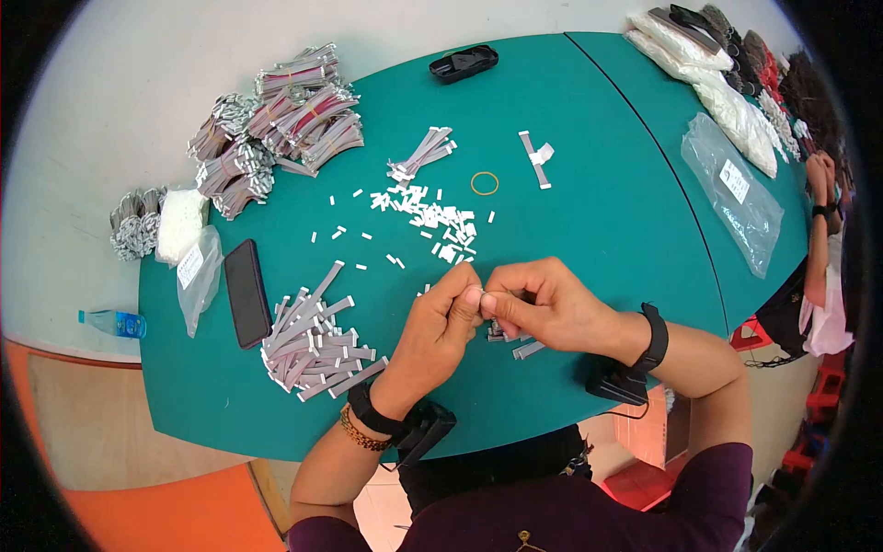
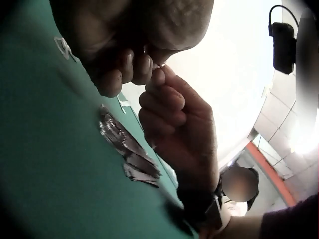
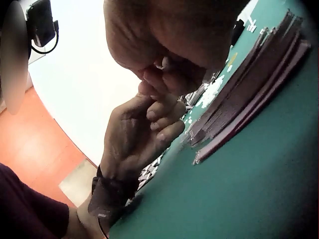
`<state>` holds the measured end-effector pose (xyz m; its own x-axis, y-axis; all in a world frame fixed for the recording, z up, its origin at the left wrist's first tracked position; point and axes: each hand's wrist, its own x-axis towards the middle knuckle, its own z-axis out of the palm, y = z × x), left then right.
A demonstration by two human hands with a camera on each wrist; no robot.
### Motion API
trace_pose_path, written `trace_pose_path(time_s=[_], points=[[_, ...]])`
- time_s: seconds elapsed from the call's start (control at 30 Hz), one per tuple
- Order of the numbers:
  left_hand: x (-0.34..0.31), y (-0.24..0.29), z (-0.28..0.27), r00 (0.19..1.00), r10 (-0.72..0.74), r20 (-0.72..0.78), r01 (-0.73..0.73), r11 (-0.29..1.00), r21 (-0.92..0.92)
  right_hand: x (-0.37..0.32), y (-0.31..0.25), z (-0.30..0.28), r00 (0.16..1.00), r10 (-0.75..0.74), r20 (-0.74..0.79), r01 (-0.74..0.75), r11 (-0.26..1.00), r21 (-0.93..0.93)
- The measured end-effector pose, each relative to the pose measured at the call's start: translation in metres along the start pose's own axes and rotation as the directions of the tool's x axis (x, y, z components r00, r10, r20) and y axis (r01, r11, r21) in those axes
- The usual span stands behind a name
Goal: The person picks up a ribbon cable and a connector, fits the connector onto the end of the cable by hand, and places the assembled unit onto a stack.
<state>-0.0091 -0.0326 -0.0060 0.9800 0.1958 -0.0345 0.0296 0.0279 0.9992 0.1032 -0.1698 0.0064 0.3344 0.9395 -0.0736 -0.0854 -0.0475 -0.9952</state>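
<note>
In the head view the left hand (image 1: 440, 333) and right hand (image 1: 552, 308) meet at their fingertips over the near part of the green table. Both pinch a small whitish piece (image 1: 484, 293), mostly covered by the fingers. The left wrist view shows the right hand (image 2: 182, 124) with curled fingers, thumb and index tip against the left hand (image 2: 129, 40). Grey ribbon cables (image 3: 249, 84) lie under the hands in the right wrist view. Left of the hands spreads a loose pile of grey cables with white ends (image 1: 317, 354); small white connectors (image 1: 437, 219) are scattered beyond.
Bundled cables (image 1: 299, 120) are heaped at the back left, near a phone (image 1: 247, 293) and a plastic bag (image 1: 200, 276). A rubber band (image 1: 484, 183), a single cable (image 1: 535, 160) and a black object (image 1: 464, 63) lie farther back. Another person's arm (image 1: 817, 239) shows at right.
</note>
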Motion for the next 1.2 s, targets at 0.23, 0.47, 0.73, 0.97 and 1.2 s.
trace_pose_path(time_s=[0.23, 0.47, 0.73, 0.97, 1.2], points=[[0.008, 0.001, -0.007, 1.000, 0.016, -0.021, -0.018, 0.990, -0.142, 0.007, -0.004, -0.007, 0.998, 0.058, 0.037, -0.059, 0.997, 0.040], [0.007, -0.001, -0.012, 0.997, -0.047, -0.064, 0.044, 0.997, -0.060, 0.009, -0.004, -0.014, 0.993, 0.108, 0.040, -0.108, 0.994, -0.004], [0.008, -0.003, -0.009, 0.959, 0.204, -0.197, -0.145, 0.950, 0.278, 0.009, -0.006, -0.012, 0.992, 0.103, 0.069, -0.097, 0.992, -0.081], [0.009, 0.007, -0.018, 0.926, 0.192, -0.325, -0.164, 0.980, 0.113, 0.012, -0.010, -0.021, 0.998, 0.065, -0.024, -0.067, 0.996, -0.063], [-0.003, 0.028, -0.034, 0.926, 0.213, -0.312, -0.086, 0.923, 0.375, 0.008, -0.020, -0.028, 0.999, -0.025, -0.044, 0.022, 0.997, -0.070]])
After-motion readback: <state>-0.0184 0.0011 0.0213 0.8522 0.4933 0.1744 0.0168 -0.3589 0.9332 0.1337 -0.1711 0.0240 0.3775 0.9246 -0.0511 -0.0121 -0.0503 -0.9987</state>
